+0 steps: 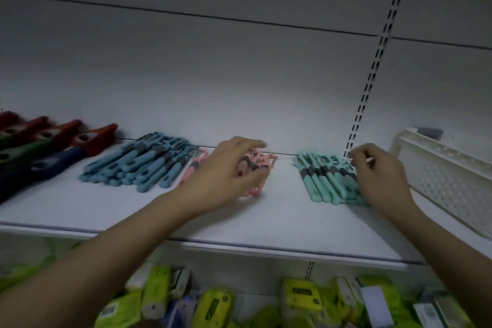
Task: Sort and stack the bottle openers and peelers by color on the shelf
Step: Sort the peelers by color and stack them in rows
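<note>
Nearest to me, below the front edge of the white shelf (266,226), yellow-green packets (213,303) are lying in a blurred heap.

Both my arms are reaching up over that edge. My left hand (226,176) is lying on the pink peelers (255,168), near the middle of the shelf, with fingers curled over the pile and seeming to grip it; blur hides the exact hold. These peelers have pink handles with a dark grey band, and their long axis is running from the shelf front toward the back wall, heads pointing to the back.

My right hand (378,176) is resting on the right side of the mint-green peelers (327,181), to the right of the pink pile. Its fingertips are pinching something small at the far end of the pile; I cannot tell what. The mint handles are lying side by side, tilted a little leftward, heads to the back.

Left of the pink pile, the blue peelers (141,165) are fanning diagonally, heads to the back-right. Farther left, red, green and navy bottle openers (53,146) are lying in rows. At the right end of the shelf a white perforated basket (439,176) is standing.
</note>
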{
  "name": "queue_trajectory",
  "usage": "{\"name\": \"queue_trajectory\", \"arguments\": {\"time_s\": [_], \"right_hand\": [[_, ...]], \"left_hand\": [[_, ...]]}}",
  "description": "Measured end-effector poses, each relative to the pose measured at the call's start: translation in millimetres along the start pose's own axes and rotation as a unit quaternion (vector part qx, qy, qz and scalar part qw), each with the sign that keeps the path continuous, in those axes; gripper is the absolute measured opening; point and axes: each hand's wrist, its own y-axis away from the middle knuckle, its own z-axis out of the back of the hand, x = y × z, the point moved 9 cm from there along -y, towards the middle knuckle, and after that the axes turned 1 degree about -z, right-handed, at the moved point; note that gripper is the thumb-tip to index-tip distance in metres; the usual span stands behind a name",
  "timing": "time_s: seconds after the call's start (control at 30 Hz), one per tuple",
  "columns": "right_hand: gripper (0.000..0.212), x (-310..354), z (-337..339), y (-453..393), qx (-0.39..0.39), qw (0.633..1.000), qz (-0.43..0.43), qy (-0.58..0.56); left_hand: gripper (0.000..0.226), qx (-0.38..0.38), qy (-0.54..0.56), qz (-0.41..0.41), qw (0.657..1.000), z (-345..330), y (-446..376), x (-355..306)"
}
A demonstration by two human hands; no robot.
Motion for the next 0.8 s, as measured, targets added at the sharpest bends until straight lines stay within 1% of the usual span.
{"name": "queue_trajectory", "arguments": {"time_s": [0.07,0.1,0.13,0.17,0.23,0.3,0.37,0.43,0.57,0.6,0.67,0.73,0.8], "right_hand": [[0.016,41,-24,8,0.048,0.998,0.033,-0.013],[0.014,61,-40,13,0.08,0.995,0.054,-0.006],[0.013,79,-59,19,0.117,0.991,0.067,0.007],[0.017,91,-79,25,0.157,0.985,0.067,0.021],[0.038,103,-120,38,0.238,0.969,0.034,0.05],[0.056,107,-151,50,0.299,0.951,0.006,0.078],[0.062,103,-163,51,0.324,0.942,-0.014,0.09],[0.058,99,-166,48,0.341,0.936,-0.034,0.084],[0.054,93,-159,44,0.367,0.928,-0.049,0.045],[0.048,92,-157,44,0.369,0.927,-0.052,0.046],[0.04,89,-157,44,0.371,0.926,-0.052,0.053],[0.041,86,-157,42,0.361,0.93,-0.045,0.057],[0.047,84,-157,43,0.356,0.932,-0.047,0.05]], "left_hand": [[0.065,0.0,-0.033,0.076,0.997,17,27,40],[0.07,0.01,-0.052,0.102,0.993,17,38,52],[0.069,0.02,-0.062,0.116,0.991,15,44,58],[0.067,0.027,-0.066,0.115,0.991,12,47,59],[0.067,0.04,-0.082,0.095,0.991,3,46,55],[0.068,0.055,-0.107,0.079,0.99,-5,41,52],[0.069,0.07,-0.085,0.066,0.992,-9,36,49],[0.073,0.078,-0.05,0.066,0.994,-7,34,52],[0.083,0.094,-0.047,0.087,0.991,-4,29,69],[0.081,0.091,-0.042,0.09,0.991,-3,28,71],[0.068,0.081,-0.038,0.081,0.993,1,26,71],[0.052,0.075,-0.058,0.065,0.993,6,27,66],[0.025,0.04,-0.101,0.021,0.994,15,28,56]]}}
